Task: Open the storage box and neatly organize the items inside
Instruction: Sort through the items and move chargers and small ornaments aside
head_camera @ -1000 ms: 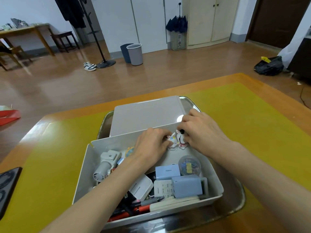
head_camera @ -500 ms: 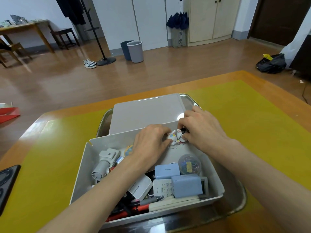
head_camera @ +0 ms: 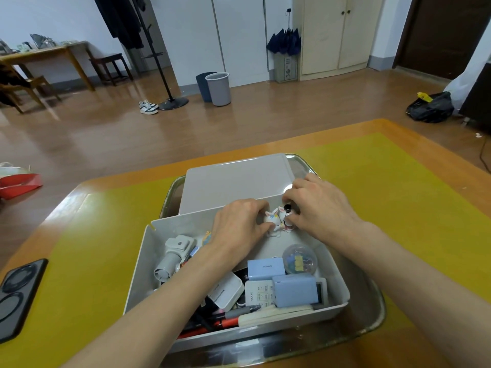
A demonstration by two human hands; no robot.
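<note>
My main worry here is the pair of small figurines [head_camera: 276, 221] at the far wall of the storage box [head_camera: 138, 282], just above the middle of the frame: they look light and top-heavy, so a careless nudge from either side could tip them onto the clutter below or over the wall onto the lid [head_camera: 233, 181] lying flat behind it. My left hand [head_camera: 239, 227] is curled with its fingertips pressed to the white rabbit figure, and my right hand [head_camera: 318, 205] is pinched against the one with the black top, so both are closed on the figurines from opposite sides. The box sits open in a metal tray [head_camera: 372, 314] at the lower centre, with chargers [head_camera: 292, 289], a round case of clips [head_camera: 300, 258] and pens [head_camera: 225, 318] packed loosely nearer me.
</note>
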